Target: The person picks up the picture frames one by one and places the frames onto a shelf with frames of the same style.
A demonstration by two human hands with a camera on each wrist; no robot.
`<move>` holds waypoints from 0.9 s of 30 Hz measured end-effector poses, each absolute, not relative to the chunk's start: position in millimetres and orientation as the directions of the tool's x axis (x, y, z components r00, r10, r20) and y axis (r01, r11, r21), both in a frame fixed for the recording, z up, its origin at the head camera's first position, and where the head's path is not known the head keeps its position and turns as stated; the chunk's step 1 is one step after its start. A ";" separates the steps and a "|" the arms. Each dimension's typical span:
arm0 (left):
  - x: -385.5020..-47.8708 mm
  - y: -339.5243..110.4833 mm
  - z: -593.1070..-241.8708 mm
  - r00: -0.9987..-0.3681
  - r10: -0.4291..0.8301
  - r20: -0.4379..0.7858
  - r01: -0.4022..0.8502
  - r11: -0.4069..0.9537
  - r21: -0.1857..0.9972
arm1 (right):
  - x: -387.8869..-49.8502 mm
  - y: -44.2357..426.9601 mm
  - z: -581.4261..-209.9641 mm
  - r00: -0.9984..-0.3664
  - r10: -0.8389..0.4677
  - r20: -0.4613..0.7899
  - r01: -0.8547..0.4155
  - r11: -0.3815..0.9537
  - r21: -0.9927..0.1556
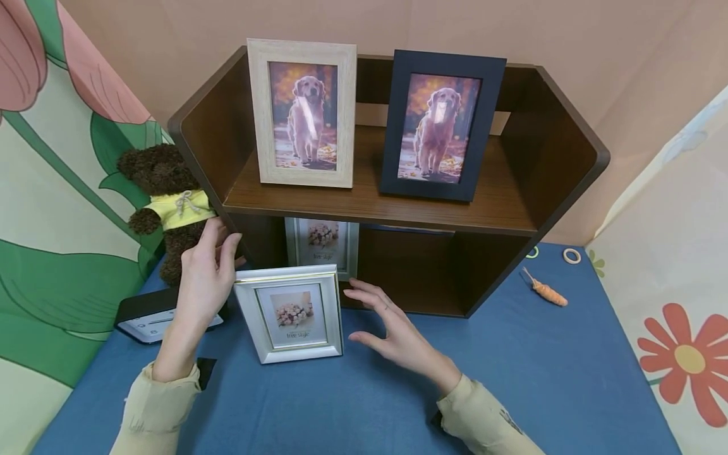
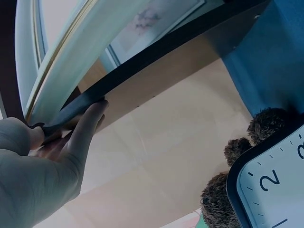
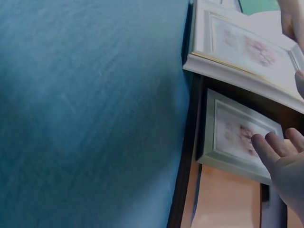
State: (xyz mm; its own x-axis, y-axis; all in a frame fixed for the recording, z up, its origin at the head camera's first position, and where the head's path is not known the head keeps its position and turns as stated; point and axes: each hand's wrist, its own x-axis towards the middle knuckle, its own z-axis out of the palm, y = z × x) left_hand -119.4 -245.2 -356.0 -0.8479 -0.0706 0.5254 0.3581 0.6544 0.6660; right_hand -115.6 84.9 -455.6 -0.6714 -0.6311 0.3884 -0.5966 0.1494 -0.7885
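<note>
My left hand (image 1: pixel 205 278) grips the front edge of the shelf's left side panel (image 2: pixel 142 69), thumb and fingers on opposite sides in the left wrist view. Just beside it, a silver-white picture frame (image 1: pixel 296 316) with a flower picture stands on the blue tabletop before the shelf (image 1: pixel 409 272). To that frame's right, my right hand (image 1: pixel 398 332) hovers with fingers spread, holding nothing. Behind, a grey-green frame (image 3: pixel 242 135) stands in the lower compartment, partly hidden in the head view. A cream frame (image 1: pixel 307 178) and a black frame (image 1: pixel 426 188), both with dog pictures, stand on the upper board.
Left of the shelf sit a brown teddy bear (image 1: pixel 184 212) in a yellow top and a black-rimmed clock (image 1: pixel 150 325). On the right, a carrot-shaped toy (image 1: pixel 548 292) and a pale ring (image 1: pixel 571 256) lie on the blue cloth (image 1: pixel 318 411).
</note>
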 end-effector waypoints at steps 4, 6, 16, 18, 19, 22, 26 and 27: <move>-119.2 -245.0 -356.0 -0.845 -0.066 0.530 0.364 0.654 0.663 | -115.4 80.8 -458.6 -0.663 -0.643 0.383 -0.598 0.148 -0.787; -119.6 -244.7 -355.8 -0.844 -0.062 0.533 0.368 0.656 0.659 | -114.9 79.3 -459.4 -0.662 -0.646 0.379 -0.595 0.146 -0.790; -119.4 -245.1 -356.8 -0.840 -0.065 0.539 0.370 0.658 0.655 | -114.1 70.7 -461.9 -0.648 -0.658 0.384 -0.585 0.108 -0.804; -119.5 -244.9 -357.0 -0.841 -0.066 0.537 0.368 0.657 0.658 | -114.1 69.7 -462.9 -0.641 -0.665 0.383 -0.587 0.103 -0.803; -119.6 -244.8 -357.1 -0.842 -0.067 0.535 0.367 0.656 0.659 | -114.1 69.4 -463.4 -0.639 -0.668 0.381 -0.586 0.101 -0.804; -119.7 -244.6 -357.2 -0.843 -0.068 0.533 0.365 0.655 0.662 | -113.6 68.7 -464.7 -0.638 -0.674 0.372 -0.578 0.100 -0.810; -119.1 -244.7 -356.5 -0.846 -0.068 0.528 0.363 0.653 0.665 | -112.9 67.6 -466.7 -0.642 -0.674 0.365 -0.574 0.106 -0.812; -118.9 -244.8 -356.3 -0.847 -0.068 0.527 0.362 0.652 0.666 | -112.9 67.3 -467.3 -0.641 -0.675 0.366 -0.579 0.112 -0.808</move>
State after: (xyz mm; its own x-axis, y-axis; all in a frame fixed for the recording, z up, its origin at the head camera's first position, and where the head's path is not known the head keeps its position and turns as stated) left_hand -118.9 -244.8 -356.3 -0.8472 -0.0681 0.5270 0.3619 0.6521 0.6661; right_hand -112.9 67.3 -467.3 -0.6408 -0.6749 0.3659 -0.5790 0.1119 -0.8076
